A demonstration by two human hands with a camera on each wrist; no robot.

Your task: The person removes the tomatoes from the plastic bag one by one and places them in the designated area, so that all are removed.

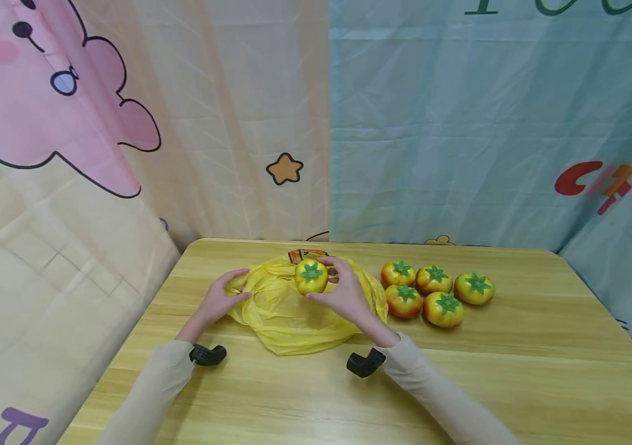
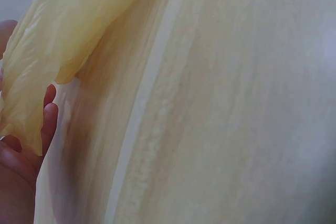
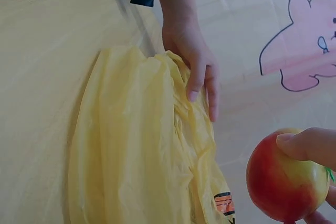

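Observation:
A yellow plastic bag [image 1: 288, 315] lies crumpled on the table, its mouth spread toward the far side. At its left edge my left hand [image 1: 222, 298] holds the rim, with the film between thumb and fingers; the left wrist view shows film [image 2: 79, 24] covering part of that hand [image 2: 18, 177]. Above the bag, my right hand [image 1: 344, 293] grips a red-and-yellow tomato [image 1: 311, 276] with a green star-shaped top. The right wrist view shows the thumb against this tomato [image 3: 281, 177]. Whatever lies inside the bag is hidden.
Several similar tomatoes [image 1: 433, 279] stand in a group right of the bag, close to its edge. The wooden table [image 1: 544, 371] reaches back to a printed curtain [image 1: 433, 123]. Both wrists carry black devices [image 1: 365, 363].

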